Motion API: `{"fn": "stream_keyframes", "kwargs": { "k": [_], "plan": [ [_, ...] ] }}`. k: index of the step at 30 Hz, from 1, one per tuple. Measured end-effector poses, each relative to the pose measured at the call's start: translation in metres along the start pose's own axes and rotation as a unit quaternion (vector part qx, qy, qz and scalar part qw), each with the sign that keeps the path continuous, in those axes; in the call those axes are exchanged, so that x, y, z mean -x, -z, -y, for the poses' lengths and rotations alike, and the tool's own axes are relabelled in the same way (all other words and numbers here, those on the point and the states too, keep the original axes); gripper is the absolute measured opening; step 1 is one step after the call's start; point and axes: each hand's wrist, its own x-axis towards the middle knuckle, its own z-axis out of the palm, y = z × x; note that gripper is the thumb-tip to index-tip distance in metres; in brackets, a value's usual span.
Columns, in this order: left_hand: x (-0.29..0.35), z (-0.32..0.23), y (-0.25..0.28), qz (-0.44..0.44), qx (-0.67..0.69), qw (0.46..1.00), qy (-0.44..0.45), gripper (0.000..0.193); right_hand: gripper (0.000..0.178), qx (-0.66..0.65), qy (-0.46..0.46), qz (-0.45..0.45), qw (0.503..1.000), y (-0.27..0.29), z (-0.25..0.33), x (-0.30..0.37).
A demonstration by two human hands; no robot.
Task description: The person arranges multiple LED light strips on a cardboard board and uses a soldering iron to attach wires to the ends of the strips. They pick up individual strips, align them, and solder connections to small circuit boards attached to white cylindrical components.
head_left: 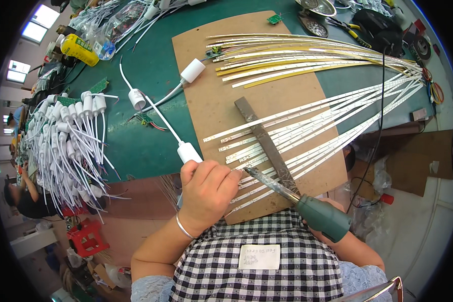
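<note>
My left hand [210, 189] is closed around a white plastic end cap [188, 152] with a white cable running out of it. My right hand [333, 203] grips a soldering iron [323, 217] with a green handle, which hides most of its fingers. The iron's tip meets the near ends of several narrow white LED strips [307, 111], right beside my left fingertips. Whatever lies between those fingertips is hidden. Across the strips rests a dark flat bar [265, 140]. All this lies on a brown board [199, 60].
More white and yellow strips [287, 55] fan across the board's far part. Loose white caps [193, 71] with cables lie left of it, near a large bundle of capped cables [68, 121]. A yellow bottle [79, 49], pliers [355, 35] and a black cord [382, 100] are around.
</note>
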Motion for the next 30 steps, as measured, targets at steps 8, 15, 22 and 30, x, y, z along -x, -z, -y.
{"fn": "stream_keyframes", "kwargs": {
  "k": [8,15,22,30],
  "plan": [
    [0.001,0.0,-0.002,-0.01,0.001,1.0,-0.003,0.03,0.02,0.215,0.212,-0.019,0.953,-0.012,0.003,-0.012],
    [0.001,0.0,-0.002,-0.018,0.002,1.0,-0.003,0.029,0.045,0.366,0.251,0.058,0.894,0.011,-0.012,-0.007],
    [0.0,0.0,-0.003,-0.018,0.003,1.0,-0.004,0.028,0.036,0.327,0.216,-0.005,0.92,0.001,-0.008,-0.003],
    [0.0,0.0,-0.003,-0.025,0.0,1.0,-0.008,0.029,0.028,0.322,0.179,0.033,0.929,0.012,-0.021,0.0]
  ]
}}
